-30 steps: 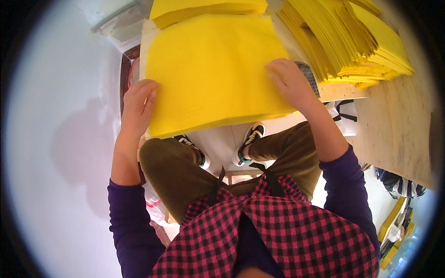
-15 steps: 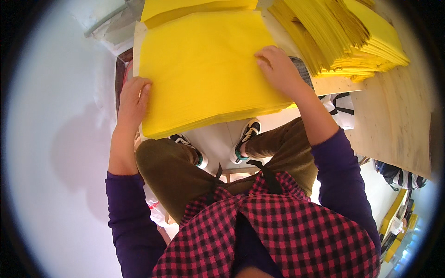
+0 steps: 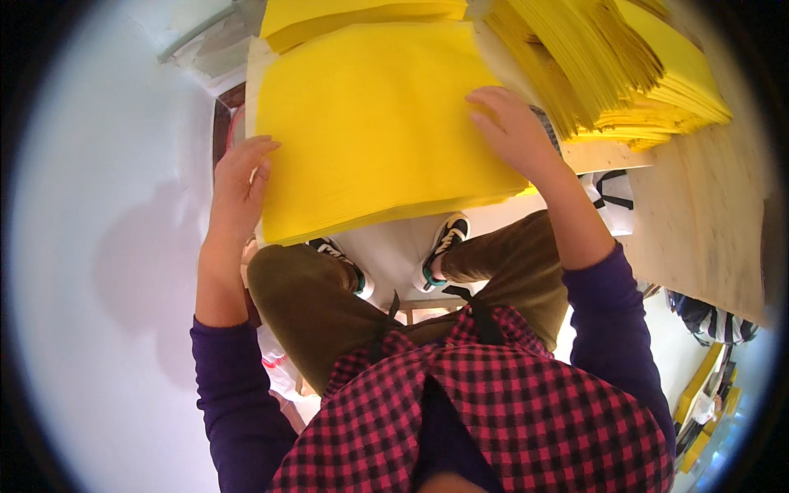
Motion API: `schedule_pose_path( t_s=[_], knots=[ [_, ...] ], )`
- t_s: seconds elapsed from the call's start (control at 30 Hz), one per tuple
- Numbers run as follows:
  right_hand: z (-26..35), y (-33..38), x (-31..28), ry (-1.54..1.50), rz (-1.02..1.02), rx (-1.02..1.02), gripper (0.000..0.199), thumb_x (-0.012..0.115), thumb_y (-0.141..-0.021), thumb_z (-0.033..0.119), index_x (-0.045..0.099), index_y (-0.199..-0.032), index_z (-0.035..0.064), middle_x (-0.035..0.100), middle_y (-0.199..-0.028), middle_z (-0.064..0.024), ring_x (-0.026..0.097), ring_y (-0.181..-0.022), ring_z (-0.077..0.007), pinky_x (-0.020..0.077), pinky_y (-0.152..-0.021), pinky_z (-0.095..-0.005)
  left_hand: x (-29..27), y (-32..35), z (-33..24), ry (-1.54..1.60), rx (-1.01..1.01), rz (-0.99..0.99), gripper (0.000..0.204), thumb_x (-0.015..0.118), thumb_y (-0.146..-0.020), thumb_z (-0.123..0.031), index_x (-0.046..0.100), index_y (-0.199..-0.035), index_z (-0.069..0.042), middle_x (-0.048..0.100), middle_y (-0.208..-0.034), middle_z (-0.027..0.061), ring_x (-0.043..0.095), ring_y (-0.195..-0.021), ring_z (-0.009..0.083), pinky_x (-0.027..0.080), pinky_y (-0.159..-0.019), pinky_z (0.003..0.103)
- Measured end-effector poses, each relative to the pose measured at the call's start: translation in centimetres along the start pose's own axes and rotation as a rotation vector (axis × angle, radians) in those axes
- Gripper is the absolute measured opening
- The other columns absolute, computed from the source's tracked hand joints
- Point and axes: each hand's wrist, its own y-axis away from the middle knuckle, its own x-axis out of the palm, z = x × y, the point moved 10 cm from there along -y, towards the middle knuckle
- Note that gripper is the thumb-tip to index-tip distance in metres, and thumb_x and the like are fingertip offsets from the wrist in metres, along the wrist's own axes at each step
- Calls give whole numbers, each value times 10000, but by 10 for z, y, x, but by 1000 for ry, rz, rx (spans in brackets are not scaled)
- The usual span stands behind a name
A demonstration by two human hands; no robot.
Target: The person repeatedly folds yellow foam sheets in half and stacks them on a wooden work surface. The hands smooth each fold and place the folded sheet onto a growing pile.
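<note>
Squaring up 1 yellow paper stack (image 3: 378, 123): left hand (image 3: 240, 185) cups its edge, right hand (image 3: 514, 131) lies flat on top, open; next calls for even pressure.

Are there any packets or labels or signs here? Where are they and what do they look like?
Stack of yellow sheets: flat, square-cornered, between left hand and right hand.
Fanned yellow pile: top right, on the wooden table.
Another yellow stack: top edge.
No labels, signs or screens show.
</note>
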Motion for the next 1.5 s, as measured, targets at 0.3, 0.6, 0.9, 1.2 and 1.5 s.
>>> schedule_pose_path(
  t_s=[0.3, 0.6, 0.9, 1.2, 1.5],
  knots=[
    [29, 49, 7, 78, 90, -105, 562, 607, -894, 326, 478, -1337, 6, 447, -1414, -201, 382, -1335, -366, 299, -1106, -448, 25, 43, -19, -190, -8, 249, 504, 566, -902, -354, 528, -1316, -68, 474, -1423, 115, 372, -1369, 306, 205, -1146, 499],
    [26, 66, 22, 183, 149, -45, 611, 575, -901, 414, 470, -1351, 13, 406, -1458, -187, 318, -1392, -332, 235, -1138, -474, 26, 48, -23, -242, 7, 243, 499, 581, -890, -342, 541, -1301, -61, 477, -1413, 122, 368, -1370, 301, 188, -1153, 499],
    [28, 70, 21, 184, 161, -31, 619, 542, -919, 436, 455, -1377, 29, 404, -1462, -183, 313, -1392, -349, 222, -1142, -478, 26, 52, -27, -241, -17, 249, 476, 592, -877, -289, 547, -1287, -52, 476, -1413, 133, 363, -1373, 303, 181, -1153, 491],
    [27, 74, 21, 169, 148, -28, 622, 574, -902, 417, 457, -1366, 19, 402, -1463, -175, 315, -1393, -327, 223, -1148, -467, 27, 57, -28, -235, -34, 255, 470, 593, -880, -267, 542, -1297, -56, 467, -1423, 135, 361, -1377, 299, 186, -1148, 487],
    [28, 74, 18, 148, 118, -43, 613, 581, -901, 403, 459, -1365, 21, 405, -1457, -179, 316, -1390, -330, 222, -1148, -468, 26, 57, -29, -229, -38, 244, 472, 580, -902, -298, 541, -1305, -57, 469, -1424, 133, 364, -1377, 293, 186, -1154, 480]
  ],
)
